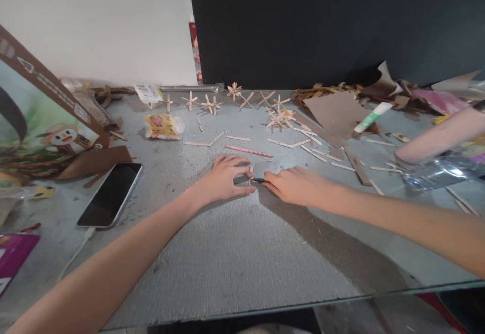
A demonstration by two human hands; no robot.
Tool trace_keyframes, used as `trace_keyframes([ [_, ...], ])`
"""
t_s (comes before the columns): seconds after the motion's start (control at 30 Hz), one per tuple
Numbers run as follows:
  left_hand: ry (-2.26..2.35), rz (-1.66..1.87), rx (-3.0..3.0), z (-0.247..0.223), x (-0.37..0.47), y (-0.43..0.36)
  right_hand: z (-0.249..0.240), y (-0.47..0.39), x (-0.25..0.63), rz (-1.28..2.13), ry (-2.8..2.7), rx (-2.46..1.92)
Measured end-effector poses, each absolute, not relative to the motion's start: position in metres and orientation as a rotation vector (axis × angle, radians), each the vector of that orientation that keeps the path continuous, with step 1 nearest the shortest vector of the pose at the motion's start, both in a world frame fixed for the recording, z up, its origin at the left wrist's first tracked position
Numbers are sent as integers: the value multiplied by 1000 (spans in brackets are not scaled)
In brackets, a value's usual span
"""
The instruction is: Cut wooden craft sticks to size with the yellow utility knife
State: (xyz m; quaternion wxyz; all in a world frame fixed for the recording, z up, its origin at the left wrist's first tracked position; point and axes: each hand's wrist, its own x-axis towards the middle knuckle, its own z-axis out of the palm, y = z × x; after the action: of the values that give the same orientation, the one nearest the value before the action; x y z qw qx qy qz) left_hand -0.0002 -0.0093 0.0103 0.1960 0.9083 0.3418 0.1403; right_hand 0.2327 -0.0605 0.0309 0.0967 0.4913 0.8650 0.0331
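Note:
In the middle of the table, my left hand (229, 177) steadies a short piece of wooden craft stick (251, 170) between its thumb and curled fingers. My right hand (293, 185) grips a slim tool (259, 180) with a dark pointed tip and a bit of orange near the fingers; its exact kind is unclear. The tip meets the lower part of the stick piece or lies right beside it. Just beyond both hands is a pink patterned pencil (249, 150). Several loose craft sticks (238, 138) lie behind it.
Star-shaped stick pieces (280, 118) line the back. A phone (110, 195) on a cable and a printed paper bag (49, 116) are left. A yellow packet (163, 127), a green-and-white tube (373, 117), cardboard (335, 114) and a clear plastic bottle (435, 172) surround the work spot.

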Motion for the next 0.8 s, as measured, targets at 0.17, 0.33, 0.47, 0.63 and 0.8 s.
trace_keyframes([
  [0.17,942,420,2565,7,-1,-8,33,-64,227,186,2526,1359],
  [0.33,927,444,2571,3,-2,-7,32,-66,225,238,2485,1340],
  [0.47,923,431,2553,4,-1,-7,31,-66,225,260,2489,1312],
  [0.63,933,432,2543,4,-1,-7,25,-71,225,253,2461,1314],
  [0.8,933,429,2558,6,-1,-7,20,-78,226,348,2462,1277],
])
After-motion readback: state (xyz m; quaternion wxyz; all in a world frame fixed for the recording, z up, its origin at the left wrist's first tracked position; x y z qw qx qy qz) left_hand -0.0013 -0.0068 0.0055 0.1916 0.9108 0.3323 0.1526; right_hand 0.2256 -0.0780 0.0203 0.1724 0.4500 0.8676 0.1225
